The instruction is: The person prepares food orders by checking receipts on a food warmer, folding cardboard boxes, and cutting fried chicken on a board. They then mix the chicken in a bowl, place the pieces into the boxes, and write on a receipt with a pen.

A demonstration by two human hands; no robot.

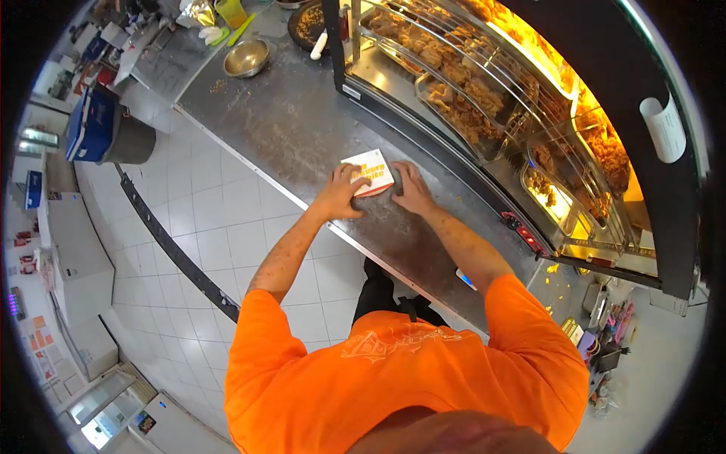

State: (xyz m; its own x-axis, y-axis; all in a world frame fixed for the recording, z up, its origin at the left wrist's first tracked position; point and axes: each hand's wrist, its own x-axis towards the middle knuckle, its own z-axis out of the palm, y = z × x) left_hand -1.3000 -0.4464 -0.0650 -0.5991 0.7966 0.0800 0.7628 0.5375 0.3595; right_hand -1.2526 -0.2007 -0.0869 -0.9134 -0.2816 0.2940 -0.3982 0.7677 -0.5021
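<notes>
A white cardboard food box [369, 168] with orange lettering and a red lower edge sits closed on the metal counter [302, 144]. My left hand [340, 194] curls over the box's left side, fingertips on its lid, thumb apart and lower down. On the other side, my right hand [413, 191] lies along the box's right edge with fingers and thumb spread. Whether those right fingertips press on the cardboard is hard to tell. The contents of the box are hidden.
A lit glass display case [446, 144] with trays of fried food runs along the counter's far side. A metal bowl [246, 58] and a dark pan [302, 30] with a white-handled utensil stand up the counter. A red object [523, 231] lies by the case's base.
</notes>
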